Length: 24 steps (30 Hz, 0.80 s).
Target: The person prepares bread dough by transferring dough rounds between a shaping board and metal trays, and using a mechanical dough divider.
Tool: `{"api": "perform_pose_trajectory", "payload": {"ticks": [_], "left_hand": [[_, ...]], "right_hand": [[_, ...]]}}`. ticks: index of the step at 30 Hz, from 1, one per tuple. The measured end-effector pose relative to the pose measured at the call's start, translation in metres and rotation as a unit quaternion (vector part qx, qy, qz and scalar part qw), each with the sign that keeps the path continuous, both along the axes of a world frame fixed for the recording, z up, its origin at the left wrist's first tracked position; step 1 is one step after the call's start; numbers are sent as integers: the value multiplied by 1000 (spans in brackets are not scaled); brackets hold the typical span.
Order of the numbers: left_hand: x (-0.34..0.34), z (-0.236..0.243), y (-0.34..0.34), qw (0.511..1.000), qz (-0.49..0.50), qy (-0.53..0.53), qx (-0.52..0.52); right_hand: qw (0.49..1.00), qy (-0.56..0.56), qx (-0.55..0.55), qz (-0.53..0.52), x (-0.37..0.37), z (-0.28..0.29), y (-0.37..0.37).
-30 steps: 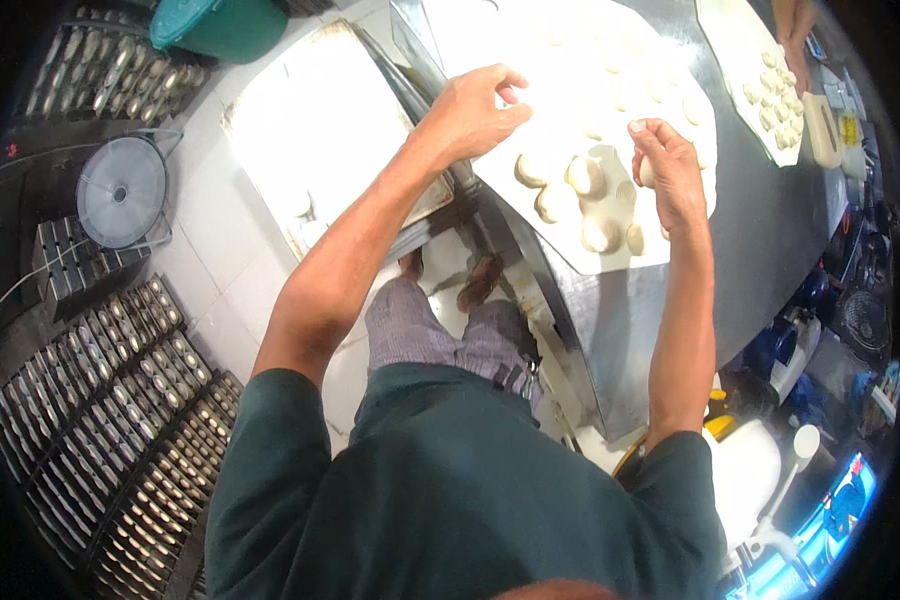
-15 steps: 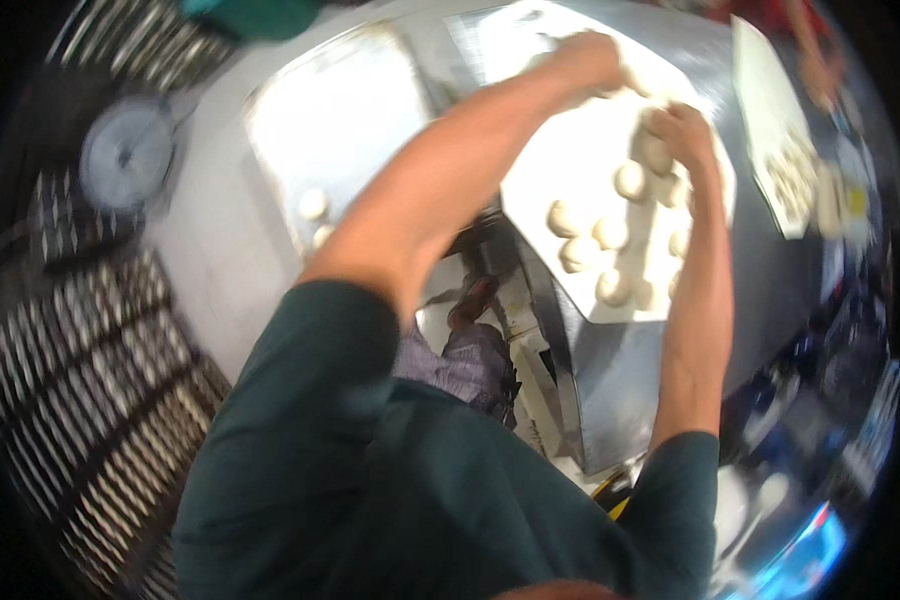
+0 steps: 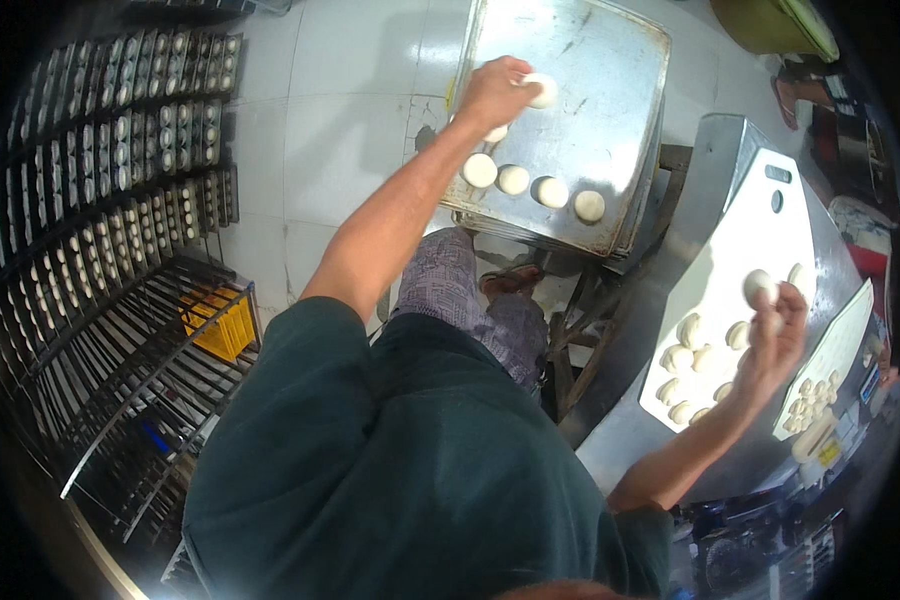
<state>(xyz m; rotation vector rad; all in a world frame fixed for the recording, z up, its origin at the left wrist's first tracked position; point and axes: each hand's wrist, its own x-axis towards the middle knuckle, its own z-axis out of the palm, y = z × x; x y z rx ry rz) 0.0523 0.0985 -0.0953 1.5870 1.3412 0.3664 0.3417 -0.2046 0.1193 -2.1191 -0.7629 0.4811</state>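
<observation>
My left hand (image 3: 497, 96) is over the metal baking tray (image 3: 600, 75), its fingers closed on the edge of a round, pale dough ball (image 3: 541, 91). Beneath that wrist, another piece of dough is partly hidden. Along the tray's near edge lies a row of several dough rounds (image 3: 551, 192). To the right, my right hand (image 3: 776, 345) reaches over a white cutting board (image 3: 735, 235), thumb and fingers curled at a dough ball (image 3: 760, 287). Several more dough balls (image 3: 703, 358) rest on the board's near part, beside that hand.
The cutting board lies on a steel table (image 3: 625, 430). Further right, a second white board (image 3: 836, 345) carries small dough pieces. A dark rack (image 3: 120, 150) with filled trays stands at left, a yellow crate (image 3: 220, 325) beside it. Another person's foot (image 3: 785, 102) shows at upper right.
The view has swung left. My left hand has moved from the white board to the metal tray with a dough ball. My right hand stays over the board.
</observation>
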Motion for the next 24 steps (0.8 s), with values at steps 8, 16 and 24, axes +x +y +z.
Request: {"api": "perform_pose_trajectory", "payload": {"ticks": [8, 16, 24], "left_hand": [[-43, -36, 34, 983, -91, 132, 89], [-73, -17, 29, 992, 35, -19, -122], [-49, -10, 106, 987, 2, -149, -58]], "right_hand": [[984, 95, -47, 145, -148, -101, 161], [956, -9, -95, 277, -158, -238, 344], [979, 98, -99, 150, -147, -230, 329]]}}
